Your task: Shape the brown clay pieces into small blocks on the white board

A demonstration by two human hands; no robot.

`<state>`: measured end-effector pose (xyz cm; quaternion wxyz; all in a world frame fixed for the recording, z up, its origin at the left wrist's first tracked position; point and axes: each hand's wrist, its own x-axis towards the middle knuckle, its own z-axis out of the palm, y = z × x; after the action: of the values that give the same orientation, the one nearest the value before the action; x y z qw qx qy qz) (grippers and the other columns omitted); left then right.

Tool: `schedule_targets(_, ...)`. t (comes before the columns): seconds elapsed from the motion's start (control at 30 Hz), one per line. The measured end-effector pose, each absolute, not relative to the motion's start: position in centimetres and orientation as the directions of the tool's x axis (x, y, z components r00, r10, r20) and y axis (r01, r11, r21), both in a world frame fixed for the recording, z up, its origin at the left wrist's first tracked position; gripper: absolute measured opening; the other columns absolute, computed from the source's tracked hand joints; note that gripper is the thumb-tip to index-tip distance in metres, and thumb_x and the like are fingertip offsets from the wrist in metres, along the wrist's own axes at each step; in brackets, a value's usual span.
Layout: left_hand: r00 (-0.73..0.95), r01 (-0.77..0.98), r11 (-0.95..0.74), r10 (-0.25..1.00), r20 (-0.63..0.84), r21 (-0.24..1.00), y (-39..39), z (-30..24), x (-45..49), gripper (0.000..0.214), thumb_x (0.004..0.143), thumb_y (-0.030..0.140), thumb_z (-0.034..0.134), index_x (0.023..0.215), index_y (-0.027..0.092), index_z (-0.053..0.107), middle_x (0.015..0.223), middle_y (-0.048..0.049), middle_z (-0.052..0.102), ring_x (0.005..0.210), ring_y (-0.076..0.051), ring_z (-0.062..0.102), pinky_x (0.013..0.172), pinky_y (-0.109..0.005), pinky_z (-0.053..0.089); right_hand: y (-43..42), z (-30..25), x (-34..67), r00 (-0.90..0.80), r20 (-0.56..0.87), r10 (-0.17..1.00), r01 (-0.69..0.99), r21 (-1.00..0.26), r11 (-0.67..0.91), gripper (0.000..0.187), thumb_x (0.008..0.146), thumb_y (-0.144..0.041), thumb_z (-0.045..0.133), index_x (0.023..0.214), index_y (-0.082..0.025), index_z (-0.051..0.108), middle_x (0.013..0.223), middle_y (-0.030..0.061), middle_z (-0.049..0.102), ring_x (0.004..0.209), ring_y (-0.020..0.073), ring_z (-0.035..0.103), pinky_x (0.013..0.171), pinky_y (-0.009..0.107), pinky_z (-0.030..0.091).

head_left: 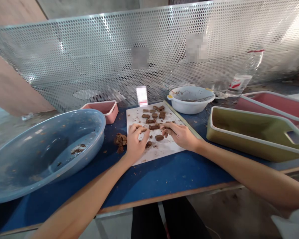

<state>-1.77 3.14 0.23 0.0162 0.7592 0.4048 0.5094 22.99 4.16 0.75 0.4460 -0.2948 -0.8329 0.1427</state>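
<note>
A white board (164, 148) lies before me, bearing several small brown lumps shaped like short rolls and blocks, perhaps of clay. One short brown roll (154, 126) is between my two hands. At its left end, my left hand (136, 141) rests low over the board, thumb and index finger apart. My right hand (178, 133) reaches in from the other side, fingers bent, fingertips by the right end of the roll. Whether either hand touches it cannot be made out. Nearer me sits a rounded brown lump (159, 137). A crumbly brown mass (121, 139) lies beside my left hand.
A large blue basin (89, 159) stands at left, a small pink box (112, 113) behind it. Beyond the board is a white bowl (193, 105). To the right are a green bin (239, 137), a pink bin (276, 103) and a bottle (241, 81). Perforated metal sheeting (89, 59) closes the back.
</note>
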Motion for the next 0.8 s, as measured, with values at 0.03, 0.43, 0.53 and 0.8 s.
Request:
schedule_targets(0.03,0.153,0.596,-0.674,0.629,0.763,0.437,3.13,0.24,-1.76,0.018,0.107,0.029,0.065,0.091,0.022,0.069,0.097,-0.0051,0.062,0.096,-0.023,0.06,0.091,-0.042,0.05,4.16,0.74,22.99,-0.433,0.661,0.612,0.355,-0.499,0.79,0.026,0.116,-0.036,0.046,0.124,-0.025,0.067,0.094,0.0022,0.078,0.079,0.0145,0.076,0.081,0.028,0.063)
schedule_targets(0.43,0.156,0.592,-0.671,0.639,0.753,0.446,2.93,0.39,-1.7,0.018,0.106,0.025,0.065,0.089,0.021,0.067,0.097,-0.0044,0.062,0.097,-0.023,0.06,0.093,-0.041,0.048,3.82,0.87,22.96,-0.419,0.688,0.592,0.421,-0.431,0.798,0.019,0.11,-0.041,0.06,0.114,-0.024,0.069,0.103,0.0042,0.081,0.093,0.0181,0.079,0.088,0.03,0.065)
schedule_targets(0.53,0.16,0.603,-0.662,0.648,0.745,0.446,2.91,0.42,-1.73,0.017,0.106,0.026,0.065,0.09,0.022,0.067,0.098,-0.0046,0.061,0.098,-0.024,0.06,0.093,-0.041,0.048,3.77,0.73,22.97,-0.4,0.709,0.581,0.413,-0.426,0.805,0.018,0.107,-0.042,0.065,0.11,-0.024,0.07,0.099,0.0026,0.081,0.086,0.0172,0.079,0.081,0.028,0.065)
schedule_targets(0.8,0.146,0.593,-0.664,0.645,0.75,0.455,2.9,0.39,-1.66,0.018,0.106,0.027,0.064,0.089,0.022,0.068,0.097,-0.0044,0.062,0.098,-0.023,0.06,0.092,-0.04,0.049,4.06,0.58,23.04,-0.463,0.7,0.544,0.315,-0.444,0.839,0.024,0.113,-0.025,0.052,0.127,-0.027,0.071,0.116,0.0025,0.083,0.1,0.0158,0.082,0.092,0.029,0.066)
